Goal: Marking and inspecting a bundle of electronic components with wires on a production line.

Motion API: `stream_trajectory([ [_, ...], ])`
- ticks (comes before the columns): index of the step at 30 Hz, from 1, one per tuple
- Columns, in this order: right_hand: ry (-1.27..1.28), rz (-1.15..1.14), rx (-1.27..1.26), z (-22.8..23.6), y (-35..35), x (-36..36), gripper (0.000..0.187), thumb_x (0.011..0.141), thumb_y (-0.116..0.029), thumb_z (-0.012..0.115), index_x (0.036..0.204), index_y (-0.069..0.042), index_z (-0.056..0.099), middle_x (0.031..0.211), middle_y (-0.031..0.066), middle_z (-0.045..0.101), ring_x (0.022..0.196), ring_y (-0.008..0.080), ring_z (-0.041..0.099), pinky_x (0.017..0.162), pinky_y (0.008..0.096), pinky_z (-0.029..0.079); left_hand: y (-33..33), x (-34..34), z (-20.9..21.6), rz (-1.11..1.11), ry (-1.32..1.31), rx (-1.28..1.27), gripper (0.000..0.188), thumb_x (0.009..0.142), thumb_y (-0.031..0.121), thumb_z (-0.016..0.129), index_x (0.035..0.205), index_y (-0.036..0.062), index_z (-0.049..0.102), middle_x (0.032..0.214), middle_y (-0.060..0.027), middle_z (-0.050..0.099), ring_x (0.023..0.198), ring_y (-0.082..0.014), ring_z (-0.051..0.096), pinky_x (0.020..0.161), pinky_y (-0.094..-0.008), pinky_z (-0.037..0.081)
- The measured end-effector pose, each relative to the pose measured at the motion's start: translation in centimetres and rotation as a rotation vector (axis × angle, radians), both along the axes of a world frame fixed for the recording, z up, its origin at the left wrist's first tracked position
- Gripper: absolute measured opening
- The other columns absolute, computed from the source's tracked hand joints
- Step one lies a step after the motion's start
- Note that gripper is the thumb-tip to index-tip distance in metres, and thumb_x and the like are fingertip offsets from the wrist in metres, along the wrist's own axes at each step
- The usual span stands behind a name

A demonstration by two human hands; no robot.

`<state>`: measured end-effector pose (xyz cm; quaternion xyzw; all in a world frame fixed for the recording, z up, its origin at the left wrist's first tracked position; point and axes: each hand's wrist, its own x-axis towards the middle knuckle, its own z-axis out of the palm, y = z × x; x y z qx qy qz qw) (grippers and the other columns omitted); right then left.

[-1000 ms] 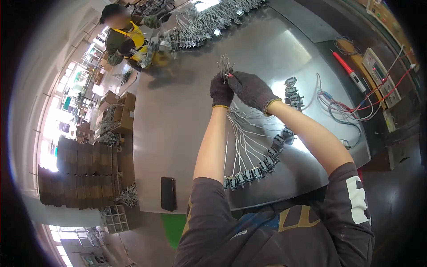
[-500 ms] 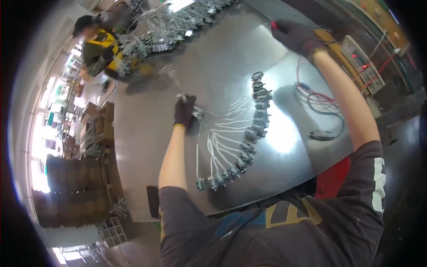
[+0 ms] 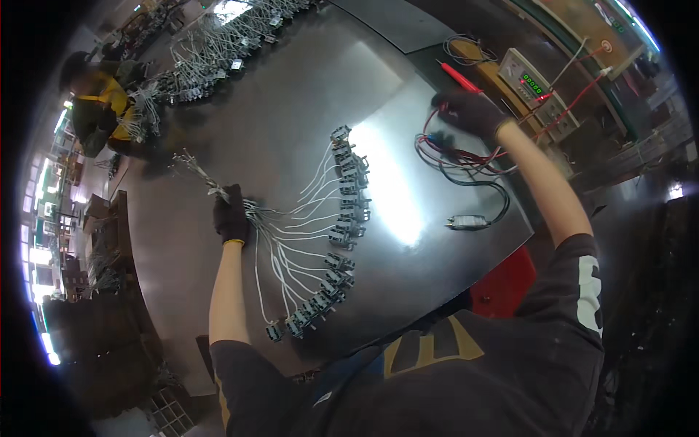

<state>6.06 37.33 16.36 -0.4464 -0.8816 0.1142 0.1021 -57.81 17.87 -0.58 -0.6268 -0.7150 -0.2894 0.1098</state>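
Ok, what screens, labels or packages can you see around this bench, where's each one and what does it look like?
Bench meter: far right edge of the metal table, just beyond the gloved right hand; a pale grey box with a small lit green digital display and red leads plugged in.
No packages or labels can be made out.

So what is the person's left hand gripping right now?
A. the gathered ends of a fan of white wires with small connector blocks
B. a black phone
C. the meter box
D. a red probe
A: the gloved left hand is closed around the bunched white wires, which fan out across the metal table to a curved row of connector blocks.
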Motion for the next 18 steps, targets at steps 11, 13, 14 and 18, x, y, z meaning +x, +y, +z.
stream_trajectory([
  [11,-0.294,-0.088,-0.236,0.6,-5.9,-5.3,0.057,0.088,-0.061,0.069,0.111,-0.009,0.073,0.102,0.0171,0.078,0.098,0.0383,0.076,0.088,0.0471,0.058,-0.5,1.4,1.7,0.088,-0.452,-0.09,0.038,0.112,0.035,0.053,0.125,0.0048,0.071,0.124,-0.0199,0.074,0.117,-0.0412,0.07,0.098,-0.0488,0.055],
  [13,-0.193,-0.126,-0.171,-0.2,-5.3,-5.2,0.047,0.092,-0.055,0.069,0.107,-0.011,0.072,0.1,0.016,0.077,0.097,0.0368,0.075,0.088,0.0472,0.058,-0.8,1.4,1.9,0.165,-0.401,-0.141,0.037,0.112,0.035,0.053,0.125,0.005,0.071,0.124,-0.0202,0.074,0.117,-0.0416,0.069,0.097,-0.0487,0.055],
  [14,-0.123,-0.131,-0.129,-0.8,-4.7,-5.1,0.042,0.095,-0.052,0.069,0.106,-0.011,0.072,0.099,0.0154,0.076,0.096,0.0361,0.075,0.088,0.0472,0.058,-0.9,1.6,2.0,0.203,-0.375,-0.166,0.037,0.112,0.035,0.053,0.125,0.0051,0.071,0.124,-0.0204,0.074,0.117,-0.0418,0.069,0.097,-0.0487,0.055],
  [18,0.291,-0.279,0.062,-1.6,0.8,-2.5,0.03,0.1,-0.038,0.067,0.111,-0.011,0.073,0.103,0.0136,0.076,0.097,0.0291,0.074,0.088,0.0422,0.057,-0.6,2.3,2.6,0.148,-0.375,-0.095,0.04,0.111,0.039,0.056,0.121,0.0039,0.073,0.118,-0.0204,0.076,0.113,-0.0415,0.072,0.094,-0.0488,0.056],
])
